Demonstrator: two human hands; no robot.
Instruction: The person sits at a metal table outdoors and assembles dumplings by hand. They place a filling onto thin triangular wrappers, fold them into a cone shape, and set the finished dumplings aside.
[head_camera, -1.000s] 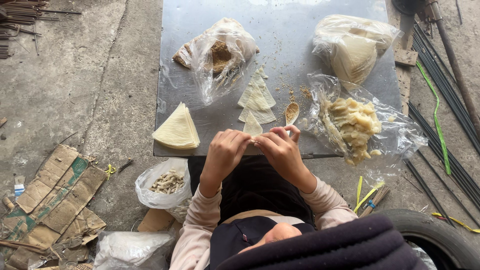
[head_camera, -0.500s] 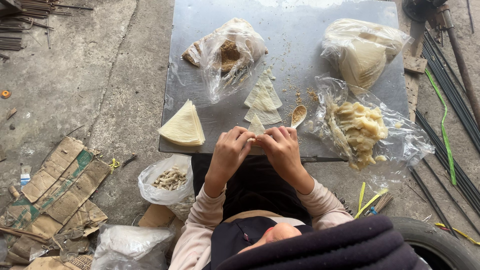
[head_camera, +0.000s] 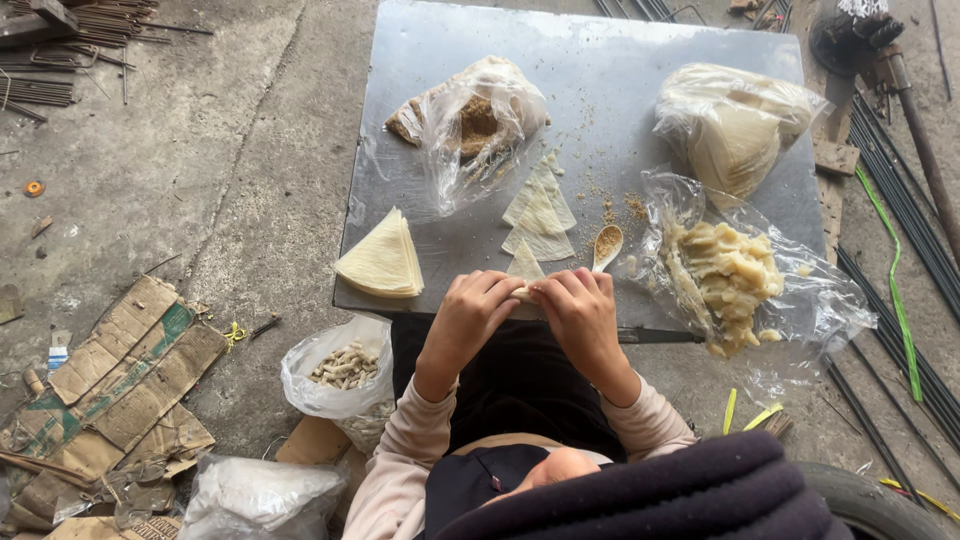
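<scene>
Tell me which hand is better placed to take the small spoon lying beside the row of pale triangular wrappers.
Right, probably. The right hand lies just below the small spoon, while the left hand is farther away, across the pale triangular wrappers. Both hands pinch one folded wrapper together.

Metal surface (head_camera: 640, 90) on floor. Wrapper stack (head_camera: 382, 258) at 9 o'clock of the hands; spoon (head_camera: 606, 244) at 1 o'clock, filling bag (head_camera: 730, 275) at 3 o'clock. Crumb bag (head_camera: 470, 120) at 11 o'clock, wrapper bag (head_camera: 735, 125) at 2 o'clock. Bag of rolls (head_camera: 340, 370) on floor, 8 o'clock.
</scene>
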